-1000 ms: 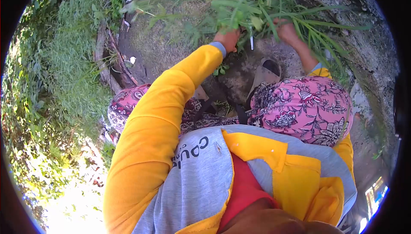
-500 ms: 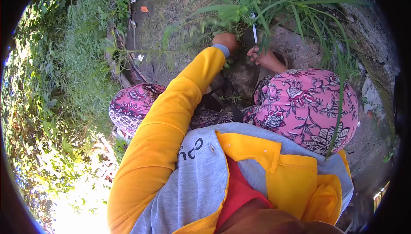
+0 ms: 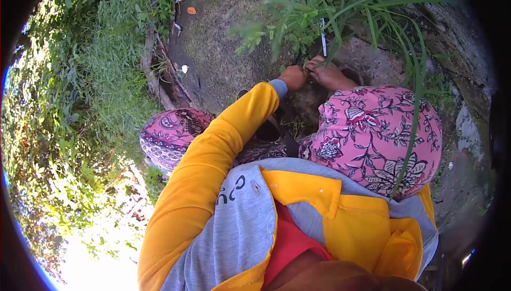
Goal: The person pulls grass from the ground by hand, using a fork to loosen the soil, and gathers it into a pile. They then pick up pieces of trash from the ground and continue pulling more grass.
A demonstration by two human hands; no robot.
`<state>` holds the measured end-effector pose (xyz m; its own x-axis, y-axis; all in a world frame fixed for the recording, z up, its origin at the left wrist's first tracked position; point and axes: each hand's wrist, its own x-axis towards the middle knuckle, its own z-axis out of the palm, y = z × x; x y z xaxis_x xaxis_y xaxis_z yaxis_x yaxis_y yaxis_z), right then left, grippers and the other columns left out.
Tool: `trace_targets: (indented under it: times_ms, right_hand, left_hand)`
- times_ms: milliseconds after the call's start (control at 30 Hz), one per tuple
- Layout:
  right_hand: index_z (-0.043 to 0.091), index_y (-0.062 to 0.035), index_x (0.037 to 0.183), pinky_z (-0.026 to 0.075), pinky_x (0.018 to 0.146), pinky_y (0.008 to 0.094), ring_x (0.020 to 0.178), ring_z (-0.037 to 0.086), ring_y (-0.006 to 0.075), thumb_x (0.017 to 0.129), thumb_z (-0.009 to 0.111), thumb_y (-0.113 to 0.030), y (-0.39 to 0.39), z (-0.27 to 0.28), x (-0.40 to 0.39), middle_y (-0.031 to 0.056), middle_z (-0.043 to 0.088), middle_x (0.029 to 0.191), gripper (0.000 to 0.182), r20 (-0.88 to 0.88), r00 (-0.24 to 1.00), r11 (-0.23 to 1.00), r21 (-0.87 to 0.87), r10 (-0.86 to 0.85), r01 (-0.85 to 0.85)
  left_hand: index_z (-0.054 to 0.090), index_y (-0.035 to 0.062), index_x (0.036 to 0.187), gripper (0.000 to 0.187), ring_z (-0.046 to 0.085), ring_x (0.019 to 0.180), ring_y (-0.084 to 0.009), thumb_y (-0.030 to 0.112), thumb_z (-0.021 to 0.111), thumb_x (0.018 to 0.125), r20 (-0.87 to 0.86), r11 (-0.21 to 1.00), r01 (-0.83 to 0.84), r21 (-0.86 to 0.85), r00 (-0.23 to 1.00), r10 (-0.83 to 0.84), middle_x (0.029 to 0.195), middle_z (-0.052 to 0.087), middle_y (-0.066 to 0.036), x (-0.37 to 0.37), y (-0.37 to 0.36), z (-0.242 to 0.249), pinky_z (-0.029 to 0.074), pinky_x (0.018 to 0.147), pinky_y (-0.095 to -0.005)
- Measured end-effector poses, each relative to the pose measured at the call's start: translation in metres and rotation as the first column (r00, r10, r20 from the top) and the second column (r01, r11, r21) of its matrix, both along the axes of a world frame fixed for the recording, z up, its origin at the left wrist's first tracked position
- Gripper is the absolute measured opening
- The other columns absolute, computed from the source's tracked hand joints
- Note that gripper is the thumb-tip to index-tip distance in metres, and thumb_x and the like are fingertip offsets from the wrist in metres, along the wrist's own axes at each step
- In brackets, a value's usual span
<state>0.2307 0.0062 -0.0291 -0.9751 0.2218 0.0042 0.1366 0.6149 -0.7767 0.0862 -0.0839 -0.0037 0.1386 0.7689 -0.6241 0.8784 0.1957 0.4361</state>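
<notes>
My left hand [image 3: 293, 78], at the end of the yellow sleeve [image 3: 213, 152] with its grey cuff, is closed low over the stone ground. Against its fingertips, my right hand [image 3: 331, 75] bends its fingers into a pinch; its forearm is hidden behind my knee. What either hand grips is too small and covered to make out. Leafy green stems [image 3: 301, 25] come down to just above both hands. A narrow white strip [image 3: 323, 38] stands among the leaves above my right hand.
My knees in pink patterned cloth [image 3: 380, 136] flank the work spot. Long grass blades [image 3: 372, 9] arch over the right side. Rough rock [image 3: 452, 35] rises at the right. A woody root [image 3: 151, 72] and dense weeds [image 3: 114, 51] border the left. An orange leaf [image 3: 191, 10] lies on the stone.
My left hand has moved right and slightly down to meet my right hand. My right fingers have closed in towards it. The blurred stems stretching left have drawn back to the right.
</notes>
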Motion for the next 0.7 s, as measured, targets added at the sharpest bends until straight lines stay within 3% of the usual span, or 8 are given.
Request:
trace_targets:
  times_ms: [167, 267, 367, 467, 500, 600, 633, 700]
  right_hand:
    - [0.054, -0.0049, 0.090, 0.040, 0.076, 0.0353, 0.095, 0.047, 0.0281, 0.070, 0.052, -0.006, 0.003, -0.027, -0.015, 0.0102, 0.053, 0.097, 0.020, 0.020, 0.992, 0.986, -0.114, 0.121, -0.118]
    - [0.054, -0.0062, 0.090, 0.040, 0.076, 0.0348, 0.094, 0.048, 0.0278, 0.069, 0.053, -0.009, -0.013, -0.028, -0.021, 0.0109, 0.053, 0.094, 0.021, 0.243, 0.946, 0.757, -0.653, 0.214, -0.004]
    - [0.054, -0.0074, 0.094, 0.039, 0.079, 0.0368, 0.097, 0.048, 0.0269, 0.069, 0.054, -0.013, -0.019, -0.012, -0.040, 0.0101, 0.053, 0.099, 0.026, 0.253, 0.923, 0.919, -0.341, 0.291, -0.197]
    - [0.052, -0.0071, 0.102, 0.038, 0.084, 0.0378, 0.103, 0.047, 0.0271, 0.070, 0.056, -0.015, -0.002, 0.030, -0.057, 0.0099, 0.052, 0.107, 0.033, 0.069, 0.952, 0.954, -0.021, 0.299, -0.298]
    - [0.047, -0.0074, 0.111, 0.034, 0.093, 0.0368, 0.111, 0.042, 0.0269, 0.069, 0.057, -0.015, 0.003, 0.037, -0.057, 0.0104, 0.046, 0.117, 0.044, 0.133, 0.956, 0.962, 0.051, 0.261, -0.270]
    - [0.040, -0.0076, 0.119, 0.028, 0.100, 0.0348, 0.117, 0.037, 0.0248, 0.069, 0.059, -0.017, 0.014, 0.017, -0.047, 0.0108, 0.038, 0.127, 0.055, 0.092, 0.988, 0.964, 0.226, 0.125, -0.143]
    - [0.035, -0.0080, 0.122, 0.025, 0.102, 0.0366, 0.120, 0.034, 0.0243, 0.074, 0.055, -0.019, 0.023, 0.007, -0.049, 0.0099, 0.031, 0.133, 0.053, 0.185, 0.965, 0.915, 0.323, 0.188, -0.241]
    - [0.035, -0.0061, 0.122, 0.025, 0.102, 0.0378, 0.120, 0.033, 0.0250, 0.078, 0.049, -0.018, 0.034, -0.019, -0.056, 0.0105, 0.030, 0.133, 0.047, 0.200, 0.979, 0.889, 0.439, 0.044, -0.130]
  left_hand:
    - [0.058, -0.0006, 0.081, 0.022, 0.058, 0.079, -0.0355, 0.014, 0.043, 0.076, 0.056, 0.982, -0.188, -0.018, 0.980, 0.189, 0.084, 0.059, -0.022, 0.001, 0.003, 0.028, 0.046, 0.071, -0.0416]
    - [0.057, -0.0004, 0.079, 0.023, 0.058, 0.077, -0.0341, 0.018, 0.043, 0.077, 0.238, 0.973, -0.233, -0.002, 0.945, 0.227, 0.083, 0.059, -0.020, -0.001, 0.002, 0.071, 0.046, 0.069, -0.0425]
    - [0.059, -0.0021, 0.082, 0.041, 0.056, 0.082, -0.0384, 0.035, 0.042, 0.081, 0.235, 0.960, -0.280, -0.023, 0.932, 0.277, 0.079, 0.058, -0.025, -0.021, -0.022, 0.059, 0.044, 0.075, -0.0419]
    - [0.060, -0.0008, 0.082, 0.039, 0.058, 0.075, -0.0365, 0.035, 0.043, 0.081, -0.153, 0.971, -0.231, -0.057, 0.963, 0.220, 0.076, 0.059, -0.022, -0.019, -0.013, 0.102, 0.046, 0.068, -0.0433]
    - [0.061, 0.0012, 0.079, 0.035, 0.060, 0.070, -0.0337, 0.033, 0.047, 0.079, -0.217, 0.983, -0.165, -0.081, 0.965, 0.144, 0.075, 0.061, -0.018, -0.021, -0.015, 0.099, 0.047, 0.064, -0.0435]
    - [0.062, 0.0039, 0.076, 0.027, 0.061, 0.071, -0.0318, 0.028, 0.049, 0.077, -0.292, 0.994, -0.020, -0.103, 0.956, -0.011, 0.075, 0.062, -0.016, -0.022, -0.017, 0.094, 0.049, 0.064, -0.0405]
    - [0.063, 0.0046, 0.075, 0.025, 0.061, 0.072, -0.0313, 0.026, 0.050, 0.076, -0.308, 0.994, 0.016, -0.104, 0.950, -0.048, 0.075, 0.062, -0.016, -0.022, -0.018, 0.090, 0.049, 0.063, -0.0398]
    - [0.063, 0.0061, 0.073, 0.020, 0.062, 0.072, -0.0302, 0.021, 0.050, 0.075, -0.341, 0.989, 0.096, -0.113, 0.931, -0.129, 0.075, 0.062, -0.016, -0.022, -0.019, 0.082, 0.049, 0.062, -0.0386]
